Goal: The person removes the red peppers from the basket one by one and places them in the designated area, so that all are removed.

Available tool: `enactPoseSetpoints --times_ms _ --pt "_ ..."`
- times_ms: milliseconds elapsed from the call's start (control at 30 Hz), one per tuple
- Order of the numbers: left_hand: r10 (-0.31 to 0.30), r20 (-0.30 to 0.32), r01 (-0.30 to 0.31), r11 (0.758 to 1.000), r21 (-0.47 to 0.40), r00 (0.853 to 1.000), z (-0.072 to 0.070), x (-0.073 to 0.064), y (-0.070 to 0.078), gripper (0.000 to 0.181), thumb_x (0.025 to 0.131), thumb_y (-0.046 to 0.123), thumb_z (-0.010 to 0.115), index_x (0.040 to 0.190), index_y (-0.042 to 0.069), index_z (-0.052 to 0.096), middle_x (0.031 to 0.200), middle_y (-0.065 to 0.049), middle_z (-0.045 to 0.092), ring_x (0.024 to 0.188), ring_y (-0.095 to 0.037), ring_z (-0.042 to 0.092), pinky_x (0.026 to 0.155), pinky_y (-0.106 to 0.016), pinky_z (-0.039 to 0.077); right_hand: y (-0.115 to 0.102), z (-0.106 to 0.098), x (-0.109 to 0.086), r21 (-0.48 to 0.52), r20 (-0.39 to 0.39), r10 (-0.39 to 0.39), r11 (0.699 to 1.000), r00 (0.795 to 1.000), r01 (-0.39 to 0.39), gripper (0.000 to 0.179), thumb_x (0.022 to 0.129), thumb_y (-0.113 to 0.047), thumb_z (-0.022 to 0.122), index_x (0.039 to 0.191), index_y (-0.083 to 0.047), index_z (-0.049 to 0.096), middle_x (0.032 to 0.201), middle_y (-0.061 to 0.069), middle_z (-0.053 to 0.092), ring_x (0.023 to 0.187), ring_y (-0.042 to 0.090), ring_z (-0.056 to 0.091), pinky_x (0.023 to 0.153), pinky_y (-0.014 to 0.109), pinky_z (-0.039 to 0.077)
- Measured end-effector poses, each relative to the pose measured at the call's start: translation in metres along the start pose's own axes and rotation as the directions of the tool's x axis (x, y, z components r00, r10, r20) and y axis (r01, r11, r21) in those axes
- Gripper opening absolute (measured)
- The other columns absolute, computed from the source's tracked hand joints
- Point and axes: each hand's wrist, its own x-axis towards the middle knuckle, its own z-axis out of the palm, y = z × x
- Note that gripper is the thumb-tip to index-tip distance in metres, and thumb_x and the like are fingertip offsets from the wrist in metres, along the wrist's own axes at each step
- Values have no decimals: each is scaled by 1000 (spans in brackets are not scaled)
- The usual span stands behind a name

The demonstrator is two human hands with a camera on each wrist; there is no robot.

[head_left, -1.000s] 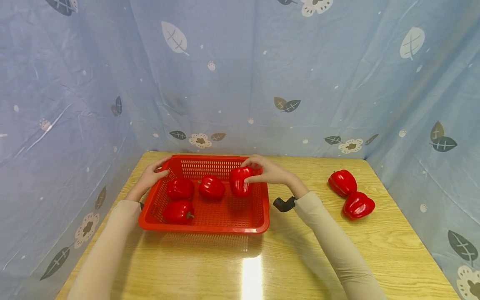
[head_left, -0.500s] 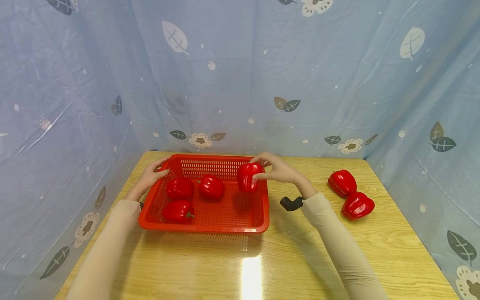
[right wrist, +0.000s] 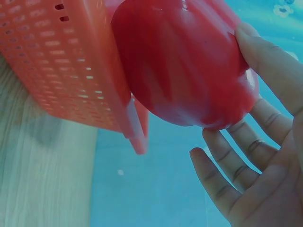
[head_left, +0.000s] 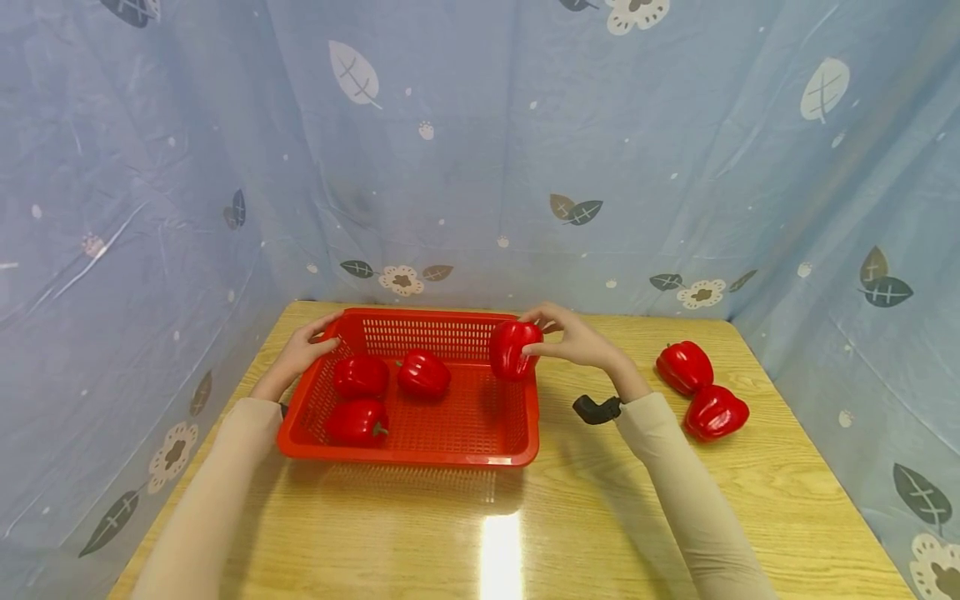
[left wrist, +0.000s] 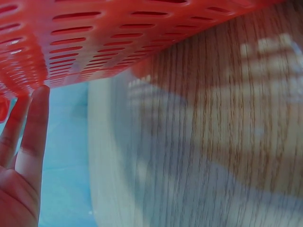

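My right hand [head_left: 581, 342] holds a shiny red bell pepper [head_left: 510, 350] above the right end of the red plastic basket [head_left: 442, 457]. In the right wrist view, the thumb lies along one side of the pepper [right wrist: 180, 61] and fingertips touch its lower end. The pepper overlaps the basket rim [right wrist: 111, 75] there. My left hand [head_left: 298, 357] holds the basket's far left corner, thumb over the rim and fingers [left wrist: 35, 127] against the outer wall. Inside the basket lie a pepper [head_left: 423, 373] in the middle and two peppers [head_left: 360, 377] at the left.
Two more red peppers [head_left: 685, 367] lie side by side on the wooden table [head_left: 600, 517], right of the basket. A blue patterned curtain [head_left: 450, 167] hangs behind the table and along both sides. A black camera mount [head_left: 597, 409] sticks out from the right wrist.
My right hand has carried its pepper to the right and slightly away, from inside the basket toward its right rim. The left hand and the basket have stayed in place.
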Motion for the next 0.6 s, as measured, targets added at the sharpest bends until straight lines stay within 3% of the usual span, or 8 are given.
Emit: enactPoseSetpoints --times_ms 167,400,500,600 --pt "-14 0 14 1000 0 1000 0 0 -1 57 94 13 53 146 10 29 146 -22 30 97 -9 56 69 -21 53 -3 -4 -6 46 -31 13 999 999 -12 43 77 -9 75 115 0 57 113 15 57 98 31 53 92 53 42" --pt "-16 18 17 997 -73 1000 -1 0 3 58 94 6 51 146 4 26 143 -28 31 88 -1 58 66 -24 54 -29 -15 -18 51 -61 39 998 997 -36 41 80 -2 70 116 8 54 113 22 55 99 36 52 93 55 40" --pt "-14 20 15 998 -55 1000 1 -4 14 57 93 4 50 145 0 27 143 -29 31 93 -7 59 67 -23 54 -29 -19 -22 47 -73 50 998 996 -47 41 80 -2 69 117 7 54 113 21 55 99 37 52 92 55 41" --pt "-19 24 19 999 -38 1000 3 -8 24 56 93 3 49 145 -1 26 144 -29 29 104 -28 57 69 -22 53 -27 -22 -25 49 -82 61 997 995 -57 41 80 -1 69 117 7 53 113 21 55 99 37 53 92 54 41"
